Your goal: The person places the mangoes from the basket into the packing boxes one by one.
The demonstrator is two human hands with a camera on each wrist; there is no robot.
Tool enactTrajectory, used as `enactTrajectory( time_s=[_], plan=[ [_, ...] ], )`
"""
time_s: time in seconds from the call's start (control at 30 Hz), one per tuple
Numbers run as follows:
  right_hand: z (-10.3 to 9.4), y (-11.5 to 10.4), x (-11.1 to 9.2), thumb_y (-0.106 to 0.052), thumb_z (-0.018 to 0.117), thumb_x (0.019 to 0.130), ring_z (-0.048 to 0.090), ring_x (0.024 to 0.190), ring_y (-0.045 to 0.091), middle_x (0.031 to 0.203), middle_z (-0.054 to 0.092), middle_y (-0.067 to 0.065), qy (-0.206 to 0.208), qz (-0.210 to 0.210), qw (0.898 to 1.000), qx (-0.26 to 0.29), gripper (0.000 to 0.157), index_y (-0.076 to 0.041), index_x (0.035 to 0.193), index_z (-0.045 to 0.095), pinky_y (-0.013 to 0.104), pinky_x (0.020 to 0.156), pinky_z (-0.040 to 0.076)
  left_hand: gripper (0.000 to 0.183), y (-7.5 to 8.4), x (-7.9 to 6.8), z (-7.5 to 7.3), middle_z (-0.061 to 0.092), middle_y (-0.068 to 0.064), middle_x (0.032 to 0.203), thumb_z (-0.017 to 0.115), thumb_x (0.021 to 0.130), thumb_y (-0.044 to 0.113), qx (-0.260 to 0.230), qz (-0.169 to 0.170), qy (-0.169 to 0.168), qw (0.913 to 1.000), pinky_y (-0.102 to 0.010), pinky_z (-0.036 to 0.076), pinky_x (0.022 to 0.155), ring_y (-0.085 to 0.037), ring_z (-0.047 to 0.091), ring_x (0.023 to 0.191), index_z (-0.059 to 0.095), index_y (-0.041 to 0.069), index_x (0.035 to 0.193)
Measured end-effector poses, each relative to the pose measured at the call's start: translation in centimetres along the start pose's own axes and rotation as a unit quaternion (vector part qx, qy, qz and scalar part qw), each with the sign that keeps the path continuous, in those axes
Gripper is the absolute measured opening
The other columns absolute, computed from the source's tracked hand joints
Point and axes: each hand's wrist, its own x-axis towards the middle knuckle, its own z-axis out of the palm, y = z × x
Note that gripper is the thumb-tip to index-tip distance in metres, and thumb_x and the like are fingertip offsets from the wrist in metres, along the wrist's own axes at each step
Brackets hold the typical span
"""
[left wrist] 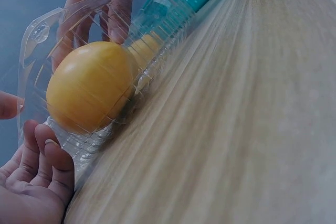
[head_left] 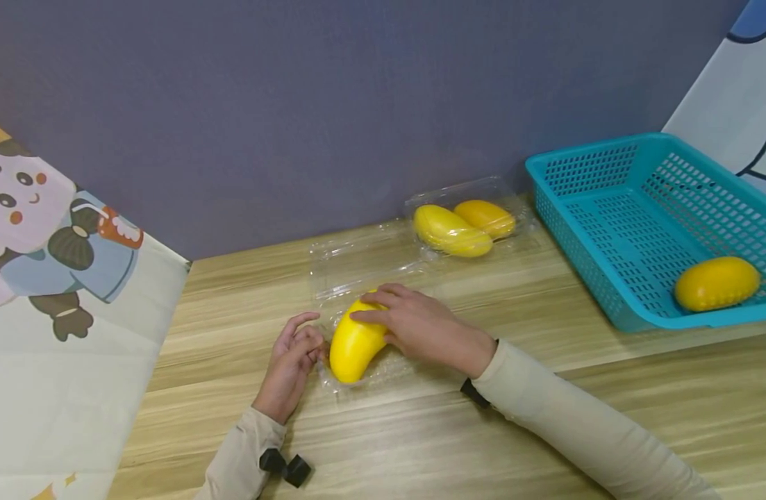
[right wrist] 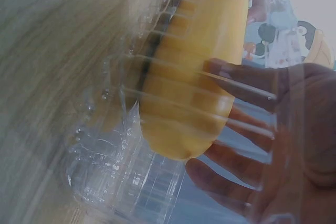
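Observation:
A yellow mango [head_left: 355, 344] lies in a clear plastic clamshell box [head_left: 332, 389] whose lid [head_left: 357, 267] is folded back behind it. My right hand [head_left: 414, 325] reaches over from the right and grips the mango, thumb and fingers spread along its upper part. In the right wrist view, the fingertips [right wrist: 215, 66] lie on its skin, seen through the box wall. My left hand [head_left: 293, 361] is at the box's left edge, its fingers curled at the rim, as the left wrist view also shows.
Behind stands another clear clamshell box [head_left: 458, 191] with two yellow mangoes [head_left: 448, 229] inside. To the right is a turquoise perforated basket [head_left: 598, 298] holding one mango [head_left: 717, 283]. A grey-blue wall [head_left: 332, 125] rises at the wooden table's back edge, and a cartoon-printed panel [head_left: 64, 361] borders the left.

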Motion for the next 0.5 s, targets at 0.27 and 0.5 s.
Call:
enactTrajectory(
  time_s=[0.27,0.5],
  plan=[
    [-0.12,0.04,-0.16,-0.018,0.066,0.088,0.045,0.132,0.026,0.145,0.047,-0.001,0.008,-0.006,1.0,0.004,0.053,-0.034,0.136,0.05,0.04,0.109,0.041,0.041,0.0,-0.11,-0.02,0.057,0.007,0.08,0.049,0.094,0.005,-0.002,0.004,0.003,1.0,-0.019,0.048,0.065,-0.008,0.056,0.068,0.036,0.008,0.133],
    [-0.94,0.3,-0.58,-0.022,0.068,0.087,0.043,0.134,0.024,0.147,0.044,-0.001,0.004,0.014,1.0,0.017,0.058,-0.033,0.139,0.046,0.041,0.11,0.04,0.044,0.09,-0.28,0.18,0.057,0.007,0.08,0.049,0.093,0.004,-0.007,-0.003,0.014,0.9999,-0.019,0.049,0.065,-0.009,0.056,0.068,0.035,0.007,0.135]
  ],
)
